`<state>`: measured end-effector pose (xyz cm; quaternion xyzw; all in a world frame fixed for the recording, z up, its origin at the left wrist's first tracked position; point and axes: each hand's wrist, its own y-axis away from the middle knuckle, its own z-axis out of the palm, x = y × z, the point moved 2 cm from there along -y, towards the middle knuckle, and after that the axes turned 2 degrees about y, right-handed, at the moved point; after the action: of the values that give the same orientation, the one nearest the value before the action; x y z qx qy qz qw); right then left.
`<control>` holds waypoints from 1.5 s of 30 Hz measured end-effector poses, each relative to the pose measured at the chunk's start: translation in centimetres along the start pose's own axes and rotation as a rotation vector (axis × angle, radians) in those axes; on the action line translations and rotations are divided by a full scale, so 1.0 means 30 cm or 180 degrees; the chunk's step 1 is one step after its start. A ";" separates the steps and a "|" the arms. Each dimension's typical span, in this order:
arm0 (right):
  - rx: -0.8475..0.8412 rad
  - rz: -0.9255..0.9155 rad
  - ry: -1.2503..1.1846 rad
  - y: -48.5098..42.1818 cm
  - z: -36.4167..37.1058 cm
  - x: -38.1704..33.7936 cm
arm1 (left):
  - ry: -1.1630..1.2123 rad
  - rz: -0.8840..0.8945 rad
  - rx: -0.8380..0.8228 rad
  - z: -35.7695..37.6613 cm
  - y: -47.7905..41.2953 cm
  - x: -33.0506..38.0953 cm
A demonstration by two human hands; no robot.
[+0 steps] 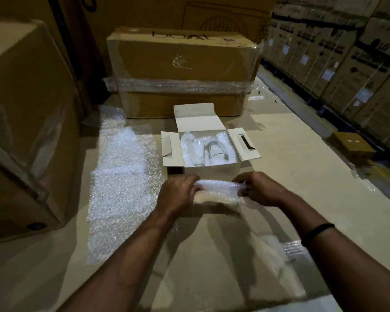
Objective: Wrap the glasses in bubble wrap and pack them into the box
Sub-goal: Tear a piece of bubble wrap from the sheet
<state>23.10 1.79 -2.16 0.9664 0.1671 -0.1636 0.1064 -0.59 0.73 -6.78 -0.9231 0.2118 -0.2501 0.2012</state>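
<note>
A roll of bubble wrap (218, 189) lies crosswise just in front of the small white box (212, 171); whatever is inside the roll is hidden. My left hand (179, 194) grips its left end and my right hand (260, 190) pinches its right end. The box stands open with its flaps spread. Inside it are wrapped bundles and a bare clear glass (213, 149) lying among them.
Loose bubble wrap sheets (122, 183) lie on the cardboard surface to the left of the box. A large taped carton (182, 73) stands behind it and another big carton (25, 122) at the left. Stacked cartons (347, 64) line the right; a small brown box (351, 146) sits on the floor.
</note>
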 end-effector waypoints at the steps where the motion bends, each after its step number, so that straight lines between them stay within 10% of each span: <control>1: 0.0091 -0.0079 -0.0171 -0.027 -0.040 0.001 | 0.0034 -0.0066 0.0124 -0.015 -0.015 0.003; 8: 0.1291 -0.0419 -0.0043 -0.341 -0.229 0.011 | -0.0314 0.0121 0.0231 -0.030 -0.135 0.015; 28: 0.0739 -0.0978 0.2110 -0.625 -0.140 -0.039 | -0.0872 -0.1062 -0.1866 0.063 -0.422 0.062; 37: 0.0484 -0.1514 0.2064 -0.614 -0.170 0.001 | -0.0513 -0.0806 -0.0496 0.066 -0.352 0.022; 45: -0.0268 -0.1287 0.2199 -0.619 -0.153 -0.034 | -0.0909 -0.0828 -0.1282 0.085 -0.385 0.028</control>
<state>16.83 19.79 -0.36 0.9069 0.3865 0.1603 0.0491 4.81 10.58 -2.98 -0.9898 0.1064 -0.0941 0.0076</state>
